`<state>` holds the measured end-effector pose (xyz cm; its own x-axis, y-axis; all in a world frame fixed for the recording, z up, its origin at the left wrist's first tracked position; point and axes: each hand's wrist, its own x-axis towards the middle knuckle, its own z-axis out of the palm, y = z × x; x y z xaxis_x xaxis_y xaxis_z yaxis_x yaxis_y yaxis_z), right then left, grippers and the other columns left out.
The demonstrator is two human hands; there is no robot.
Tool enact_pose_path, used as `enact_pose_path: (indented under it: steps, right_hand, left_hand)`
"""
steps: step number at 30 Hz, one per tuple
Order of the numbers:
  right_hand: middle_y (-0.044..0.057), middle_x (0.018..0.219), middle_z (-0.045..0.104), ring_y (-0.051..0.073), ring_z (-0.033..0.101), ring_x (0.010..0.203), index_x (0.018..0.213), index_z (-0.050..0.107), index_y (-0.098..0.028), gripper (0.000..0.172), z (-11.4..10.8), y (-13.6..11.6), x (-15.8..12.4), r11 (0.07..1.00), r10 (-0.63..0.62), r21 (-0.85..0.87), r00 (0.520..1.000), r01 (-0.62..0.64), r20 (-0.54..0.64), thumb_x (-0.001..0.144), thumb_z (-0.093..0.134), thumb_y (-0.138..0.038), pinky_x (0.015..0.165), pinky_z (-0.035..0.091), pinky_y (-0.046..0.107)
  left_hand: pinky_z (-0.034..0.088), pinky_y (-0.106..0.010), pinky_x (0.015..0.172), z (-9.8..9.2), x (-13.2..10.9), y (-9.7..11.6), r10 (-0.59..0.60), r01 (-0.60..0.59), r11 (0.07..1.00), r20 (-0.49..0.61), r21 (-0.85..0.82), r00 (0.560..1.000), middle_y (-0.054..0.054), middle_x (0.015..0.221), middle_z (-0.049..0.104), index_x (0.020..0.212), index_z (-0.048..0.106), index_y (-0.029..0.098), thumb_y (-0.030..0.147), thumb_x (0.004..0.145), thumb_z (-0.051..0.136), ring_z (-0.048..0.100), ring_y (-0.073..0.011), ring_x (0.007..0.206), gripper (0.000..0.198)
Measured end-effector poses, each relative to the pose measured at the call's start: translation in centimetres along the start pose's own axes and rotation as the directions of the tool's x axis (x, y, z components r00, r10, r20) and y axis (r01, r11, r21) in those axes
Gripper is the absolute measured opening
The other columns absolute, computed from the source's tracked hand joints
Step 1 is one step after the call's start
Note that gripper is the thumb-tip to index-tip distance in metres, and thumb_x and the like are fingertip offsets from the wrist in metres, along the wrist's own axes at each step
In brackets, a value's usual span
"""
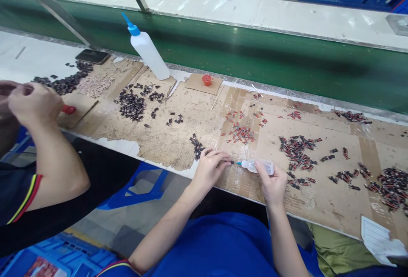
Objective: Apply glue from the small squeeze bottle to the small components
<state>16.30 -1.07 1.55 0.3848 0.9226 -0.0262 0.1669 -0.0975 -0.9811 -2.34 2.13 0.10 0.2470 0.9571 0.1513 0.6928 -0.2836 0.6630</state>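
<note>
My left hand (213, 165) pinches a small dark part (232, 162) between thumb and fingertips, just above the cardboard. Wrapped round a small clear squeeze bottle (259, 167) is my right hand (274, 181). The bottle lies almost level, its blue nozzle tip pointing left at the dark part, touching or very close to it. A little pile of black parts (196, 146) sits beside my left hand. Past both hands lie loose red parts (244, 133) with metal ends, and a heap of red-and-black pieces (298, 151) spreads to the right.
A large white bottle (149, 53) with a blue nozzle stands at the back, near a red cup (207, 80). Black parts (131, 104) and a phone (92, 56) lie leftward. A co-worker's arm (54, 141) is at left. Behind runs a green conveyor belt (255, 55).
</note>
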Motion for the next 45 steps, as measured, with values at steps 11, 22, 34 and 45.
enact_pose_path:
  steps: [11,22,34,45]
  right_hand:
    - [0.003,0.057,0.067,0.017,0.06,0.052,0.062,0.068,-0.016,0.029,0.2,-0.6,0.1,0.998,-0.01,-0.054,1.0,0.011,0.023,0.072,0.068,-0.043,0.05,0.048,0.027]
    - [0.004,0.076,0.072,0.02,0.067,0.067,0.08,0.064,-0.017,0.03,-0.8,1.3,0.4,0.97,0.054,0.243,0.991,-0.023,-0.121,0.065,0.079,-0.039,0.063,0.053,0.031]
    - [0.011,0.095,0.073,0.026,0.07,0.095,0.092,0.05,-0.02,0.05,-0.2,1.8,1.0,0.997,-0.067,0.026,0.988,0.071,-0.142,0.059,0.084,-0.037,0.088,0.052,0.042]
    - [0.004,0.084,0.066,0.02,0.065,0.074,0.096,0.056,-0.024,0.039,0.0,1.2,-3.1,0.779,-0.619,-0.321,0.742,0.538,-0.258,0.067,0.082,-0.023,0.065,0.055,0.037]
  left_hand:
    - [0.037,-0.048,0.103,0.3,-0.2,0.2,-0.009,0.009,1.0,-0.023,0.013,1.0,-0.001,0.087,0.078,0.082,0.072,0.024,0.016,0.08,0.072,0.071,-0.021,0.091,0.009]
    - [0.039,-0.047,0.1,0.4,-0.1,0.6,-0.037,0.036,0.999,-0.008,-0.027,0.999,0.0,0.085,0.077,0.085,0.071,0.024,0.011,0.079,0.071,0.068,-0.0203,0.088,0.014]
    - [0.045,-0.04,0.089,-1.2,2.8,-0.4,0.003,-0.004,1.0,-0.056,-0.008,0.998,-0.005,0.094,0.073,0.095,0.071,0.022,0.019,0.088,0.061,0.061,-0.0238,0.096,0.012]
    - [0.048,-0.038,0.084,-0.9,4.5,1.3,0.032,-0.032,0.998,0.009,-0.049,0.999,-0.006,0.088,0.073,0.086,0.074,0.023,0.01,0.085,0.06,0.063,-0.0229,0.09,0.019]
